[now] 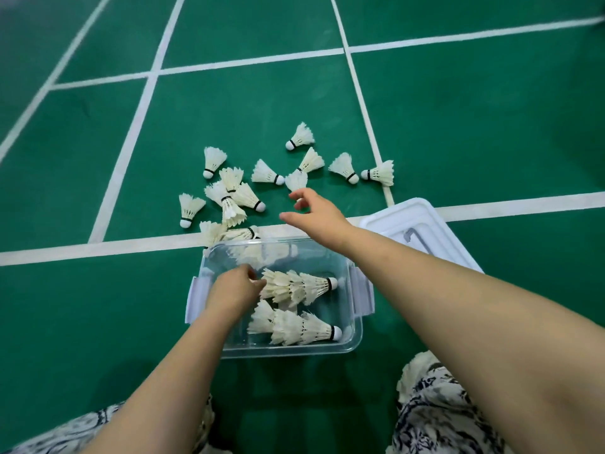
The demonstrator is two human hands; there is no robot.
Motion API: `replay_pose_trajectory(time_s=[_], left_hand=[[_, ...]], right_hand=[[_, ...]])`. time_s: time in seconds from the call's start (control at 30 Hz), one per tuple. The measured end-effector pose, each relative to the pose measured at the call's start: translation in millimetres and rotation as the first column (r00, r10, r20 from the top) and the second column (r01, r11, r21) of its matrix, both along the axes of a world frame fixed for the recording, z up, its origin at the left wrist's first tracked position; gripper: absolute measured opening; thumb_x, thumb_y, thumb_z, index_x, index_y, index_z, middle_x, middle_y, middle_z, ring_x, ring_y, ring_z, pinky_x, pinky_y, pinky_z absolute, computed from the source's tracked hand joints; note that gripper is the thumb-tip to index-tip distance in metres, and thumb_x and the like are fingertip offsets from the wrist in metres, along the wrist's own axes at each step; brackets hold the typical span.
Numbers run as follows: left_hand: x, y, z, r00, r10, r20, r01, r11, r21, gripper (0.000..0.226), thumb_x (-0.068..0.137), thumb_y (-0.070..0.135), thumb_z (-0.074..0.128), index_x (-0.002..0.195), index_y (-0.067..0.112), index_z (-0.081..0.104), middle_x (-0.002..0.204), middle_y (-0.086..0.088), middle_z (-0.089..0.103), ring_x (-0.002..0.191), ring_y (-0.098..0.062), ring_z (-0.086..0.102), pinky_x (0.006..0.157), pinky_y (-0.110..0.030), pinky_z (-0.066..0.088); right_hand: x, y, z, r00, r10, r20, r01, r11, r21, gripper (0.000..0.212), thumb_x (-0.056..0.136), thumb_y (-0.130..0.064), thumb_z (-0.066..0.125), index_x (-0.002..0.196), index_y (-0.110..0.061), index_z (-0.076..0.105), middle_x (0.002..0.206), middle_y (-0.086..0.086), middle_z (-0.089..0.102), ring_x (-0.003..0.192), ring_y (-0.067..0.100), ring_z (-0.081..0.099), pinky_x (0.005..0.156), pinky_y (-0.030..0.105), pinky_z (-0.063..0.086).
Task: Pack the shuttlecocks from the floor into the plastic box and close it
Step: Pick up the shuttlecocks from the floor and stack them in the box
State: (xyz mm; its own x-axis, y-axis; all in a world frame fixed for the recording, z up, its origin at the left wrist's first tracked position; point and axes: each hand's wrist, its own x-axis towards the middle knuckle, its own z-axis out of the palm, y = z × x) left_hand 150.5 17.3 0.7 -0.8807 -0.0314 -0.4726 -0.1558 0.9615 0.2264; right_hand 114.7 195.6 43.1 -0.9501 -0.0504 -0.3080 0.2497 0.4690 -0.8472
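A clear plastic box (355, 335) with white side latches stands on the green floor in front of me. Inside lie two rows of nested white shuttlecocks: an upper stack (301, 286) and a lower stack (294, 327). My left hand (234, 290) is inside the box, its fingertips pinching the feather end of the upper stack. My right hand (314, 214) reaches past the box's far rim with fingers apart, just short of a loose shuttlecock (296, 180). Several loose shuttlecocks (229, 198) lie scattered beyond the box.
The box's white lid (415, 231) lies on the floor to the right of the box, partly under my right forearm. White court lines cross the green floor. My knees in patterned cloth (435, 407) frame the lower edge.
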Motion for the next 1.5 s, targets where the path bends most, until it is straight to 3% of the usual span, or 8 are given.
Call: replay_pose_trajectory(time_s=[0.2, 0.4, 0.57, 0.8, 0.97, 1.1, 1.3, 1.5], left_hand=[[-29.0, 31.0, 37.9, 0.952, 0.004, -0.307, 0.018, 0.998, 0.067, 0.023, 0.092, 0.03, 0.047, 0.096, 0.014, 0.063, 0.094, -0.01, 0.068, 0.079, -0.024, 0.05, 0.065, -0.029, 0.037], [-77.0, 61.9, 49.5, 0.905, 0.001, -0.426, 0.076, 0.983, 0.165, 0.027, 0.093, 0.031, 0.045, 0.079, 0.013, 0.058, 0.068, -0.003, 0.058, 0.071, -0.027, 0.052, 0.058, -0.03, 0.035], [-124.5, 63.3, 27.9, 0.915, 0.017, -0.404, 0.075, 0.974, 0.212, 0.022, 0.092, 0.032, 0.047, 0.087, 0.017, 0.062, 0.077, -0.001, 0.065, 0.071, -0.023, 0.055, 0.06, -0.029, 0.039], [-154.7, 44.9, -9.7, 0.938, -0.021, -0.347, 0.078, 0.985, 0.151, 0.022, 0.092, 0.028, 0.049, 0.095, 0.015, 0.066, 0.073, 0.001, 0.06, 0.068, -0.021, 0.054, 0.056, -0.029, 0.035], [-168.4, 43.8, -25.9, 0.949, 0.017, -0.315, 0.033, 0.988, 0.154, 0.021, 0.092, 0.028, 0.049, 0.095, 0.015, 0.065, 0.078, 0.0, 0.059, 0.076, -0.021, 0.052, 0.062, -0.028, 0.032], [-179.3, 41.1, -33.5, 0.957, 0.051, -0.285, -0.009, 0.989, 0.149, 0.02, 0.091, 0.029, 0.049, 0.095, 0.016, 0.065, 0.079, 0.0, 0.06, 0.078, -0.022, 0.052, 0.064, -0.028, 0.033], [-185.9, 49.1, -36.9, 0.964, 0.074, -0.257, -0.033, 0.986, 0.163, 0.02, 0.091, 0.03, 0.049, 0.094, 0.017, 0.064, 0.079, -0.002, 0.061, 0.078, -0.024, 0.054, 0.066, -0.029, 0.036], [-174.1, 61.5, -29.8, 0.964, 0.037, -0.262, 0.014, 0.982, 0.189, 0.019, 0.091, 0.03, 0.049, 0.095, 0.017, 0.064, 0.084, -0.003, 0.067, 0.083, -0.024, 0.059, 0.069, -0.03, 0.043]], right_hand=[[-23.2, 16.8, 0.2, 1.0, -0.002, -0.024, 0.004, 0.998, 0.059, 0.05, 0.088, -0.038, 0.06, 0.131, -0.021, 0.044, 0.127, 0.004, 0.051, 0.103, 0.018, 0.049, 0.087, 0.027, 0.037], [-73.4, 41.6, -34.3, 0.994, -0.085, 0.07, 0.063, 0.96, 0.272, 0.054, 0.089, -0.035, 0.057, 0.136, -0.017, 0.039, 0.134, 0.009, 0.049, 0.117, 0.026, 0.051, 0.091, 0.031, 0.04], [-125.3, 47.2, -79.4, 0.983, -0.023, 0.185, -0.048, 0.928, 0.37, 0.059, 0.088, -0.032, 0.056, 0.14, -0.014, 0.032, 0.139, 0.013, 0.042, 0.122, 0.03, 0.049, 0.093, 0.035, 0.041], [-178.3, 25.1, -123.5, 0.976, 0.042, 0.215, -0.118, 0.927, 0.357, 0.06, 0.089, -0.028, 0.054, 0.142, -0.015, 0.028, 0.138, 0.015, 0.041, 0.122, 0.031, 0.046, 0.089, 0.033, 0.04], [-191.5, 6.0, -145.1, 0.99, 0.014, 0.143, -0.064, 0.933, 0.355, 0.057, 0.085, -0.032, 0.061, 0.133, -0.02, 0.034, 0.131, 0.013, 0.04, 0.111, 0.033, 0.052, 0.082, 0.035, 0.04], [-198.0, -1.9, -152.2, 0.996, -0.009, 0.092, -0.028, 0.919, 0.393, 0.065, 0.082, -0.037, 0.067, 0.134, -0.02, 0.032, 0.13, 0.013, 0.038, 0.112, 0.034, 0.051, 0.088, 0.04, 0.043], [-198.6, 4.8, -159.1, 0.991, -0.073, 0.113, 0.028, 0.932, 0.362, 0.055, 0.085, -0.023, 0.062, 0.131, -0.014, 0.032, 0.127, 0.014, 0.038, 0.109, 0.035, 0.052, 0.083, 0.036, 0.042], [-184.1, 20.0, -145.5, 0.993, -0.09, 0.08, 0.063, 0.953, 0.298, 0.056, 0.085, -0.024, 0.061, 0.132, -0.018, 0.032, 0.128, 0.012, 0.038, 0.108, 0.034, 0.051, 0.083, 0.034, 0.04]])
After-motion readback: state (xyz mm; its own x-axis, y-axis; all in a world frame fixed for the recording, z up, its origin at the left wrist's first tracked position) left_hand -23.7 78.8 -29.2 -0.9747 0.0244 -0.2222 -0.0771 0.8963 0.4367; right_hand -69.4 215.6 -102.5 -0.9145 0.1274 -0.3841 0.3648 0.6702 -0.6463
